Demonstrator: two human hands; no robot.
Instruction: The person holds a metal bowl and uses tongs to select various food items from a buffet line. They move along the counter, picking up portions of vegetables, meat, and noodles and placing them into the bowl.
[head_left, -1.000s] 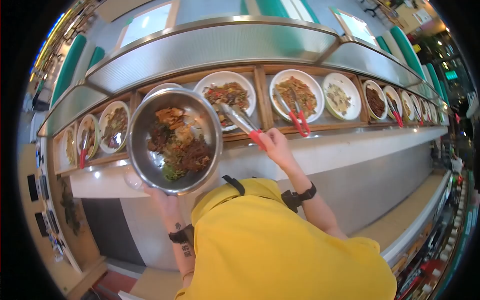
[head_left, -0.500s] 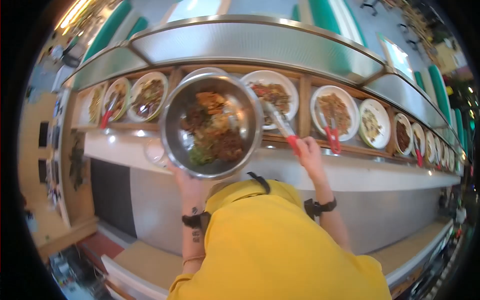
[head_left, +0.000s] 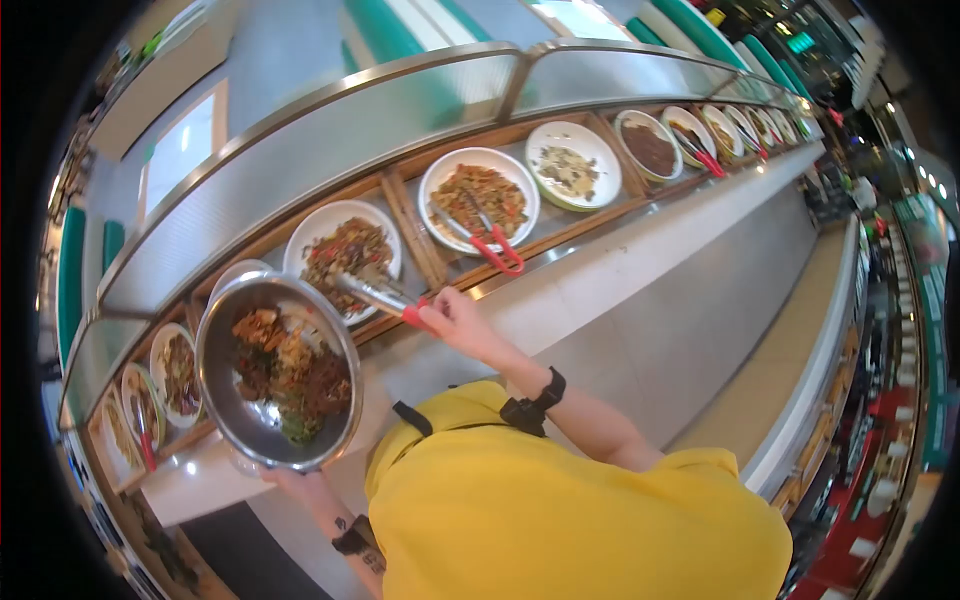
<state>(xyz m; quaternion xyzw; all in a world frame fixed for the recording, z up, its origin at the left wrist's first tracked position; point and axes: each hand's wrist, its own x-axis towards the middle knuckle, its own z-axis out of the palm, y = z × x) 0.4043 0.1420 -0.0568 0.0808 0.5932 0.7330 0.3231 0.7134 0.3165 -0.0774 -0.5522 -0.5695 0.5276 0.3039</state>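
At a white dish (head_left: 294,255), my right hand (head_left: 455,322) is pinching red-handled tongs (head_left: 378,296); just beside, my left hand (head_left: 298,485) is supporting a steel bowl (head_left: 220,370), its grip unclear; holding level should be preventing spills.

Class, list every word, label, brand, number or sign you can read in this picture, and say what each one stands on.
No text can be read.
Green lit sign in the background: too small and blurred.
Dark marks on the left forearm: too blurred to read.
Metal bowl and the tongs in the right hand: no lettering visible.
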